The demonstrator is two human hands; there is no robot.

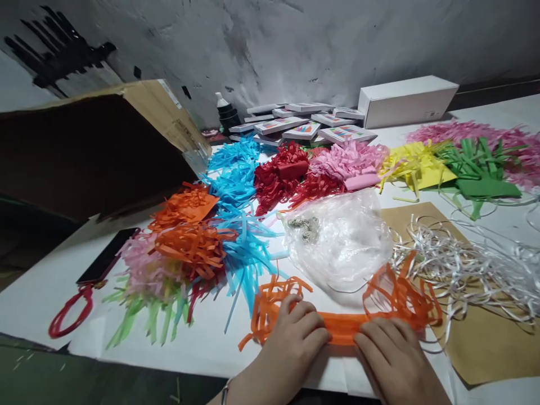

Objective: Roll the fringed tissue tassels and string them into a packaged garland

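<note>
An orange fringed paper piece [343,328] lies near the front edge of the white table, its uncut band in the middle and cut strips at both ends. My left hand [297,337] rests on the left part of the band, fingers curled over it. On the right part, my right hand [390,349] presses with bent fingers; both thumbs are hidden. Just behind the band is a clear plastic bag [341,242] with a small greyish bundle [304,228] at its left side.
Orange tassels [189,247] and blue ones [236,174] lie left. Red [280,174], pink, yellow [417,163] and green tassels [485,174] line the back. White strings [472,275] tangle over brown paper [493,343]. A phone [107,256], cardboard box [160,112] and white box [407,101] stand around.
</note>
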